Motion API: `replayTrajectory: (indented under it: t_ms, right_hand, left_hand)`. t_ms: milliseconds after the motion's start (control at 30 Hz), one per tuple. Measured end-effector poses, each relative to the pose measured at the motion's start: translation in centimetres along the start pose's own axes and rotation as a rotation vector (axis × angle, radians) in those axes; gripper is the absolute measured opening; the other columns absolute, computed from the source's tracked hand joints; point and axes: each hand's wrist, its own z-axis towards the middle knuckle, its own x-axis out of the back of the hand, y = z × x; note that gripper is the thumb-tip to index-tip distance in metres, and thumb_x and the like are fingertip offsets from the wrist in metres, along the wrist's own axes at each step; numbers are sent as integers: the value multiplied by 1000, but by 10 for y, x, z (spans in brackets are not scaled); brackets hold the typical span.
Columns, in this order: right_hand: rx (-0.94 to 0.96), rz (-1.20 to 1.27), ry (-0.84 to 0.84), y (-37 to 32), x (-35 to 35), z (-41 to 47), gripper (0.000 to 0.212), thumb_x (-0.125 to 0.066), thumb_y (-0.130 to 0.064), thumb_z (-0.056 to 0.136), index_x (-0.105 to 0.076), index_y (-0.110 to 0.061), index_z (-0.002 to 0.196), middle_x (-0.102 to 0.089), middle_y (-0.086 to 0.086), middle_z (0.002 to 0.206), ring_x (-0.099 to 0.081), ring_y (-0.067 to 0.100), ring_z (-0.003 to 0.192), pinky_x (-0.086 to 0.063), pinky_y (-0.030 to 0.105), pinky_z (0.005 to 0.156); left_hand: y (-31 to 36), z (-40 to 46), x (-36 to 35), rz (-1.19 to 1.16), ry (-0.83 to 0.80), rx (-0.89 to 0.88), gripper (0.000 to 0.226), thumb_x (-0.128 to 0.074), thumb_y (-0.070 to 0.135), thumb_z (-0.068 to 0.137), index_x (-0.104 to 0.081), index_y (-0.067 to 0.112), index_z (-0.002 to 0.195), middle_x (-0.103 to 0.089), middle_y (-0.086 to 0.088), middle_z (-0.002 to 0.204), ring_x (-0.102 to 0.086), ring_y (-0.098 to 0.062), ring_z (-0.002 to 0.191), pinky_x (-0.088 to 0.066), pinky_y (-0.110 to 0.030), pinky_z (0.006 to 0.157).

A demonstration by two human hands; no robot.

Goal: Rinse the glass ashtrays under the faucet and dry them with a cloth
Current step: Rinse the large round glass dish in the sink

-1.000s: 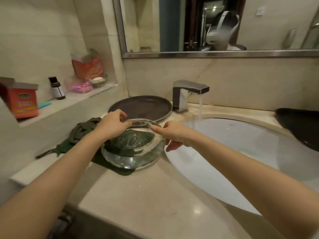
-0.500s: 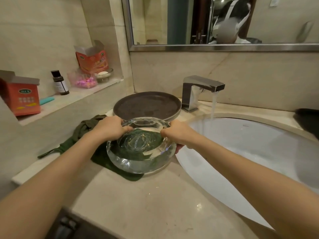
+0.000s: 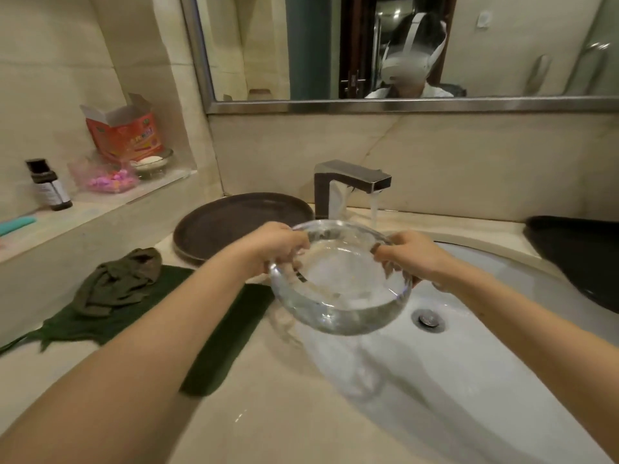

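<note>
Dark tray (image 3: 582, 259) cut off by right edge. Teal item (image 3: 16, 225) cut off at left. Left hand (image 3: 279, 247) fingers partly hidden behind glass ashtray (image 3: 338, 286). Bottle (image 3: 50, 185) label too small to read.

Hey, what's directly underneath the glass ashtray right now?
Below the glass ashtray, gripped by the left hand and right hand, are the sink edge and counter. The glass blurs what's directly beneath.

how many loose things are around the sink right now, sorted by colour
Clear: 3, round glass ashtray, small glass dish, plastic bag of pink sweets
Dark green: 2, flat cloth, crumpled cloth
Dark brown: 2, round tray, small bottle
Red: 1, open carton
Total: 8
</note>
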Motion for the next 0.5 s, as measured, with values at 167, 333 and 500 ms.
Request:
replayTrajectory:
  t_ms: [167, 333, 500]
  right_hand:
    - [-180, 80, 49, 55, 25, 9, 14, -55, -21, 87, -57, -8, 81, -48, 5, 70, -39, 15, 58, -30, 23, 51]
    - [-265, 164, 85, 88, 34, 18, 17, -52, -20, 88, -51, -9, 75, -49, 7, 66, -42, 16, 51, -31, 20, 48]
    - [-280, 227, 109, 105, 27, 20, 16, -52, -21, 89, -49, -6, 92, -49, 7, 72, -50, 20, 54, -39, 23, 48]
  left_hand:
    - [8, 44, -65, -148, -71, 45, 9, -59, 9, 88, -56, 7, 79, -50, -4, 69, -52, -12, 59, -43, -17, 48]
    - [13, 66, -104, -358, -63, 151, 16, -66, 18, 87, -56, 11, 98, -54, -2, 76, -55, -11, 63, -38, -14, 45]
    - [-1, 74, -126, -412, -31, 151, 42, -67, 25, 87, -56, 3, 121, -52, -1, 82, -54, -11, 63, -39, -11, 40]
